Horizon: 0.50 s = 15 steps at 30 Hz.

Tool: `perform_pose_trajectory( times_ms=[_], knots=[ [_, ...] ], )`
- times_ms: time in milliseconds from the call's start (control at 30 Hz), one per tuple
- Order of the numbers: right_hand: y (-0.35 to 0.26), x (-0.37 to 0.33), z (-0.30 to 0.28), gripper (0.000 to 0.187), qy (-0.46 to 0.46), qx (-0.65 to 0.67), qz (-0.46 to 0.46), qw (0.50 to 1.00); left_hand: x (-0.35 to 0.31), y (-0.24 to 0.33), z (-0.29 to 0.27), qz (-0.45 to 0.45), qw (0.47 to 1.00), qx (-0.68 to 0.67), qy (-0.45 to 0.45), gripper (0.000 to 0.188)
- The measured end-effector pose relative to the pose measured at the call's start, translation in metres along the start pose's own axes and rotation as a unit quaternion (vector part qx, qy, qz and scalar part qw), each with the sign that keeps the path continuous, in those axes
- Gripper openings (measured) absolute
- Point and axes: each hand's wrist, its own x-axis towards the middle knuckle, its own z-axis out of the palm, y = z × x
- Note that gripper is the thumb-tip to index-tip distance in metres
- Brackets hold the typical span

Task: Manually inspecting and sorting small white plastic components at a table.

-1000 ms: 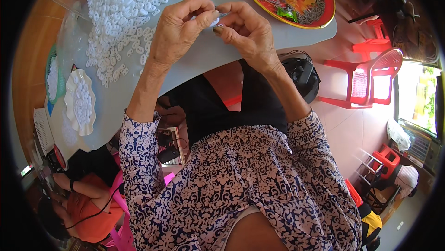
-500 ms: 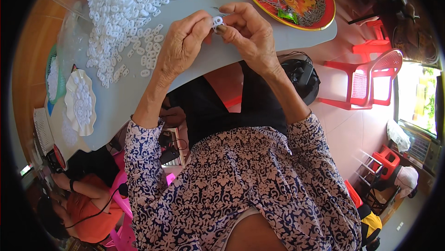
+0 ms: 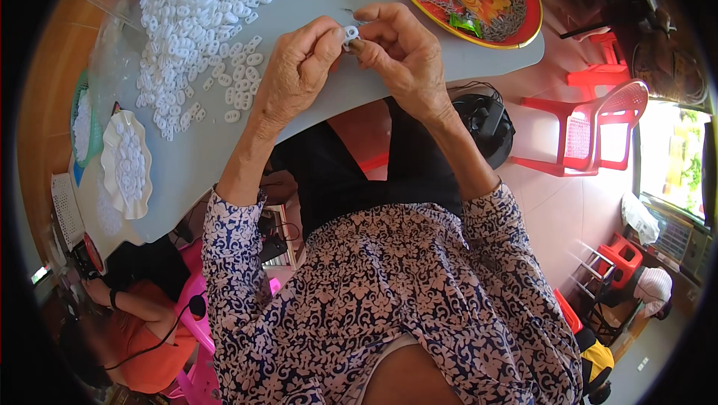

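Between my two hands, just above the table's near edge, is a small white oval plastic piece with two holes [image 3: 351, 32]. My left hand [image 3: 305, 57] pinches its left side between thumb and fingers. On its other side, the thumb and a finger of my right hand [image 3: 404, 53] close on the piece, the remaining fingers curled loosely. Whether a smaller part sits at the thumb tip is too small to tell. To the left of my hands, a large heap of similar white pieces [image 3: 191, 23] spreads over the grey table [image 3: 329, 98], with loose ones [image 3: 241, 76] at its near side.
A round red tray with a yellow rim [image 3: 479, 40] holds many small grey metal parts and a green packet [image 3: 465, 25]. At left stand a wavy-edged white dish [image 3: 110, 154] and a green basket [image 3: 96, 117] of white pieces. Red chairs [image 3: 576, 132] stand right; another person [image 3: 149, 330] sits lower left.
My hands stay almost in place, both still holding the white piece. The view has shifted very slightly.
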Motion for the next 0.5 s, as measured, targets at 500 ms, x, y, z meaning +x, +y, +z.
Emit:
perform_pose_trajectory(
  times_ms=[500],
  knots=[
    [0.0002, -0.0002, -0.0017, 0.026, -0.025, 0.018, 0.009, 0.999, 0.0012, -0.0064, 0.0000, 0.021, 1.000, -0.007, -0.013, 0.025]
  ],
)
